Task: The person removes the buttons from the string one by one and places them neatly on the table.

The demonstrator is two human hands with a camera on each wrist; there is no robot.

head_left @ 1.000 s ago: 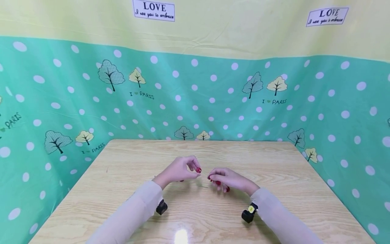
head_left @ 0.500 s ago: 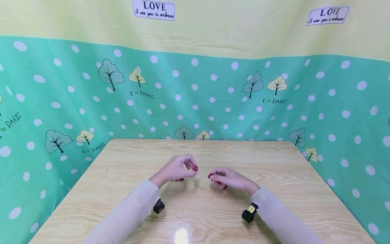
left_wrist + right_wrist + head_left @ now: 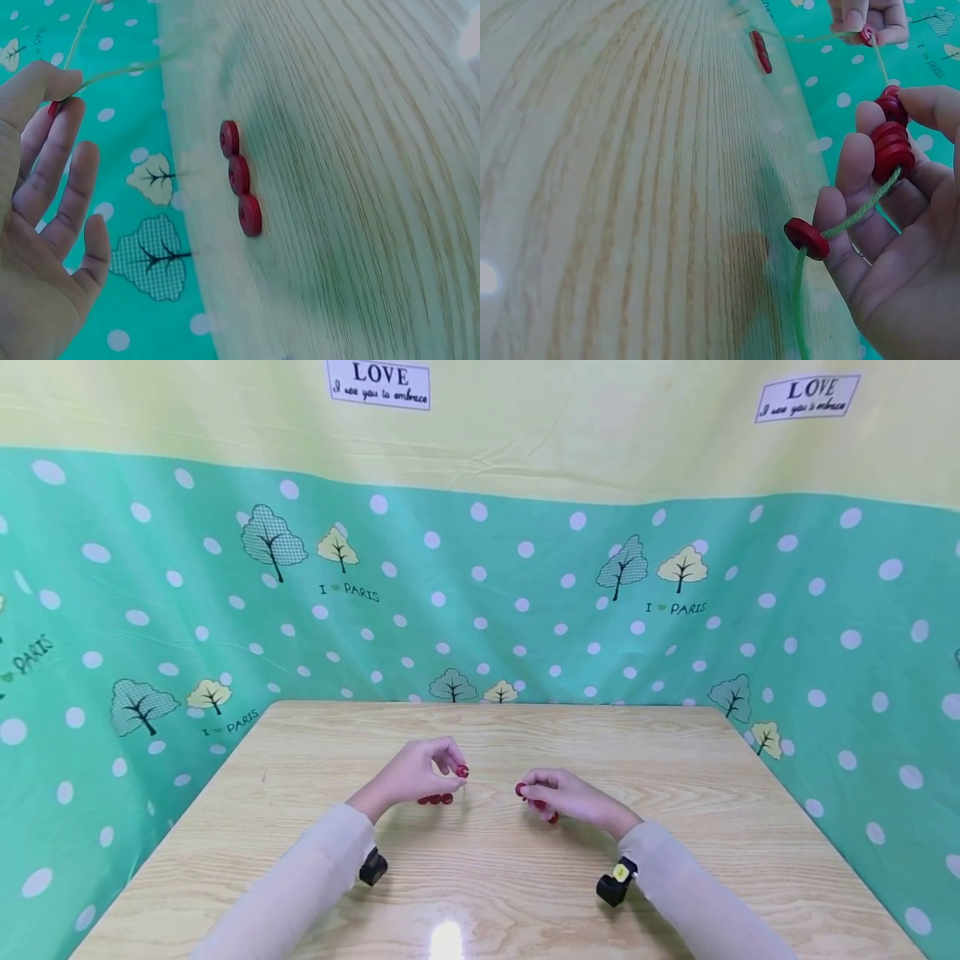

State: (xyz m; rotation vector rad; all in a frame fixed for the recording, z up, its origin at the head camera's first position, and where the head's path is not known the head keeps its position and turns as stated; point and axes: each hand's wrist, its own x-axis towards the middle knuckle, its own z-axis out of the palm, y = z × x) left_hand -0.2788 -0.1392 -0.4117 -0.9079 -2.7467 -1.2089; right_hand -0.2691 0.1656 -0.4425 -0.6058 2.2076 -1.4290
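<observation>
My left hand (image 3: 411, 774) pinches a red disc-shaped bead (image 3: 868, 34) between thumb and fingertips. A green string (image 3: 862, 212) passes through this bead, and its free end trails off beyond it. My right hand (image 3: 564, 795) holds several red beads (image 3: 892, 154) bunched on the same string, with thumb and index finger gripping the topmost ones. One more bead (image 3: 807, 238) sits lower on the string, beside the little finger. Between the two hands the string runs nearly straight. Below my left hand, 3 loose red beads (image 3: 238, 175) lie in a row on the table.
The pale wood-grain table (image 3: 480, 877) reaches back to a green polka-dot curtain (image 3: 480, 610), which also hangs along both sides. A black wrist camera (image 3: 372, 867) is strapped at the left sleeve, another black camera (image 3: 615, 885) at the right.
My left hand has moved left with its bead, widening the gap to my right hand. The row of loose beads now shows beneath it. My right hand has barely shifted.
</observation>
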